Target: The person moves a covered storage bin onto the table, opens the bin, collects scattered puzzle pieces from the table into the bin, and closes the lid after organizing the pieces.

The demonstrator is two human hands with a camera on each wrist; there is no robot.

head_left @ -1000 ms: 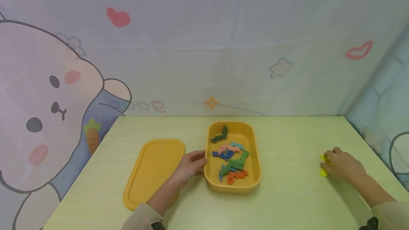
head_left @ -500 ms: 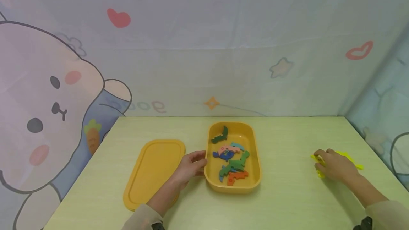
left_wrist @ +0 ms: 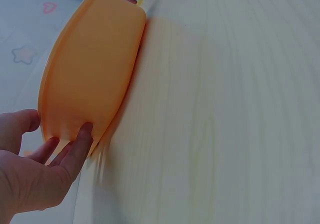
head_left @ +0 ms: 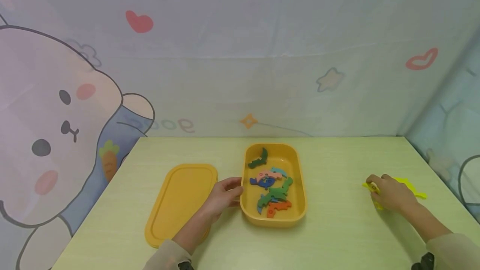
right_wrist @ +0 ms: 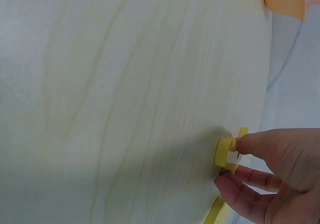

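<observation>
My left hand (head_left: 225, 195) touches the left wall of a yellow box (head_left: 273, 222) with relaxed fingers. In the left wrist view its thumb is at the rim and its fingertips (left_wrist: 86, 129) lie against the outer wall. Inside the box are several flat animal-shaped pieces, among them a dark green one (head_left: 258, 159), a pink one (head_left: 267, 174) and an orange one (head_left: 278, 207). At the right of the table, my right hand (head_left: 391, 193) pinches a small flat yellow piece (right_wrist: 223, 151) between thumb and fingers, partly hidden by them. Another yellow piece (head_left: 408, 184) lies behind that hand.
A yellow lid (head_left: 183, 199) lies flat on the table (head_left: 333, 236), left of the box and partly under the left forearm. A printed cloth (head_left: 232, 53) hangs along the table's back edge, and another stretch of it stands at the right.
My right hand has shifted left with the yellow piece in its fingers, and the other yellow piece has come into sight behind it. The left hand and box have stayed in place.
</observation>
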